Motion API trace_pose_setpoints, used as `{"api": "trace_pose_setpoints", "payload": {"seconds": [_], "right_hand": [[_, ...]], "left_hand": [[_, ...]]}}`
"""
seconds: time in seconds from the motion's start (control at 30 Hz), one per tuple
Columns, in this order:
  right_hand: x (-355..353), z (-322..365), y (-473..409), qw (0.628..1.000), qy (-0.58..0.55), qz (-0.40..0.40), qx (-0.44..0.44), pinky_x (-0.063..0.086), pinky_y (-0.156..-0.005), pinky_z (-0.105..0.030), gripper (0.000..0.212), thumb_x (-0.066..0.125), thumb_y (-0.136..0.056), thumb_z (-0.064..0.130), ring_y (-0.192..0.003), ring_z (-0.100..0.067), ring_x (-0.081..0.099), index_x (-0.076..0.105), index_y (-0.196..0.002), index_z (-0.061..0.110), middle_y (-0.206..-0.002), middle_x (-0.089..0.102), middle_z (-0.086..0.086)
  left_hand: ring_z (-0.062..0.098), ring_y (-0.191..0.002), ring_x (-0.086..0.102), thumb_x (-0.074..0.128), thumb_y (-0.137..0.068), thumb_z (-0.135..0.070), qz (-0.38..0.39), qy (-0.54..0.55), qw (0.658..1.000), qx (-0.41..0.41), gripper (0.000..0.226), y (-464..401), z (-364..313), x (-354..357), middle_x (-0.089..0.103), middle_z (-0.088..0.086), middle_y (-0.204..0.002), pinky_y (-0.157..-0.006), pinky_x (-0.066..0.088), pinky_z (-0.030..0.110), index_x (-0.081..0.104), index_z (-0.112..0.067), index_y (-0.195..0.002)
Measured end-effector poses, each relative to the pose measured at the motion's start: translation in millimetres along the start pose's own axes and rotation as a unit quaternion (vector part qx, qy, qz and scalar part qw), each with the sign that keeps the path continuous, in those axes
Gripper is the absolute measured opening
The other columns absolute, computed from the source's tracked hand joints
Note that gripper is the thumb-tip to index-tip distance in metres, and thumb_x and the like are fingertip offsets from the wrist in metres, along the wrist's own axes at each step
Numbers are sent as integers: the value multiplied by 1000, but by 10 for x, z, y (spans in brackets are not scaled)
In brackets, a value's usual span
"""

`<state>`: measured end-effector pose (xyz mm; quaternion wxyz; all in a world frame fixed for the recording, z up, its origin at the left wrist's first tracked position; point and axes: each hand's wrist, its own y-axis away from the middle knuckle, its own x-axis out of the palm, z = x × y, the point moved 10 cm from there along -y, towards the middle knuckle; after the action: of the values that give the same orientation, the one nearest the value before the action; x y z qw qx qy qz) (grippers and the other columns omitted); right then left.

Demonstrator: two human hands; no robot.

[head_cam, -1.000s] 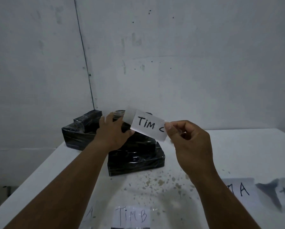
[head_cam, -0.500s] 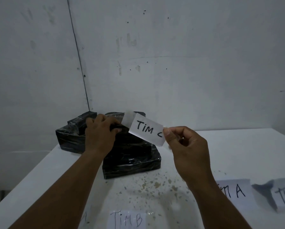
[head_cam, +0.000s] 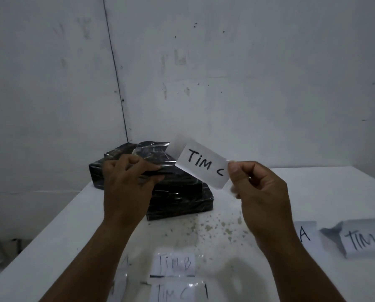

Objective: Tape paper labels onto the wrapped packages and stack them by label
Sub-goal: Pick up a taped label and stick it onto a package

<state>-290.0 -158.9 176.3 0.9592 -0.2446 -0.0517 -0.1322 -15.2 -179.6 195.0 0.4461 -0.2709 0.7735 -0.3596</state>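
- Black-wrapped packages sit in a cluster at the far left of the white table, near the wall corner, one resting on another; they carry no label that can be seen, so the labelling of this pile looks not yet done.
- The right hand pinches the right edge of the "TIM C" label between thumb and curled fingers, holding it in the air above the packages, probably so the writing stays readable and unsmudged.
- A strip of clear tape runs off the label's left end; the left hand grips its free end with curled fingers just over the top package, seemingly keeping the tape taut so it does not fold on itself.
- Held stretched between both hands, the label looks ready to be lowered flat onto the wrapping.
- Other labels lie on the near table: "TIM B", another "TIM C", and at the right one ending in "A" beside a curled "TIM B", likely waiting their turn.
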Motion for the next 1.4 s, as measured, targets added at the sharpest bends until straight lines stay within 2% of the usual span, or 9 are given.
{"api": "trace_pose_setpoints", "payload": {"seconds": [0.2,0.43,0.7,0.87,0.97,1.1,1.2,1.27,1.4], "right_hand": [[-17,120,357,999,3,45,8,49,-56,-12,22,68,-83,50,-66,2,67,76,-80,30,-76,76,10],[50,-52,877,990,42,130,43,49,-56,-13,26,67,-81,50,-59,0,63,76,-78,25,-71,75,9],[-38,-552,1188,976,112,152,110,51,-58,-15,13,70,-92,40,-65,0,66,77,-83,34,-77,76,11],[-129,-809,1272,961,162,173,144,47,-60,-15,18,66,-97,39,-62,3,61,75,-82,35,-73,73,15],[-153,-920,1296,951,182,192,158,48,-67,-25,20,65,-98,39,-64,0,61,75,-84,30,-74,73,13],[-180,-979,1330,948,182,204,162,46,-66,-23,21,64,-98,38,-60,1,56,75,-82,28,-68,69,11],[-214,-994,1332,951,165,202,164,49,-63,-19,22,64,-97,41,-64,-2,57,75,-85,26,-75,72,0],[-217,-968,1330,954,153,202,162,49,-61,-14,22,65,-97,42,-64,-1,58,76,-86,26,-75,73,2],[-170,-934,1341,952,155,219,149,49,-62,-14,21,64,-96,44,-65,-6,57,76,-87,29,-77,72,-1]], "left_hand": [[13,-102,38,89,-70,-28,19,47,999,-14,26,714,-124,-350,63,-10,-101,-75,30,13,79,-29,-94],[14,-97,44,87,-69,-36,59,78,994,-48,25,1552,-115,-437,59,-22,-95,-74,35,8,78,-39,-91],[5,-101,43,87,-67,-40,100,78,989,-73,23,2073,-76,-282,57,-27,-96,-74,37,16,78,-43,-87],[7,-105,44,81,-69,-45,136,83,985,-73,21,2240,-117,-177,55,-29,-99,-78,37,17,78,-43,-90],[3,-108,43,87,-66,-40,165,72,981,-76,28,2304,-113,-129,54,-30,-100,-79,36,16,77,-42,-93],[-2,-109,47,81,-64,-62,201,79,974,-72,49,2307,-129,-182,50,-32,-108,-80,38,17,59,-47,-105],[0,-102,54,73,-63,-68,167,136,966,-143,62,2276,6,-335,54,-26,-108,-72,41,22,49,-40,-114],[1,-100,56,65,-67,-70,152,174,956,-179,61,2237,79,-376,57,-23,-112,-72,42,25,47,-41,-118],[4,-94,63,58,-72,-77,162,206,936,-235,54,2126,190,-287,67,-23,-104,-70,44,24,54,-48,-118]]}}
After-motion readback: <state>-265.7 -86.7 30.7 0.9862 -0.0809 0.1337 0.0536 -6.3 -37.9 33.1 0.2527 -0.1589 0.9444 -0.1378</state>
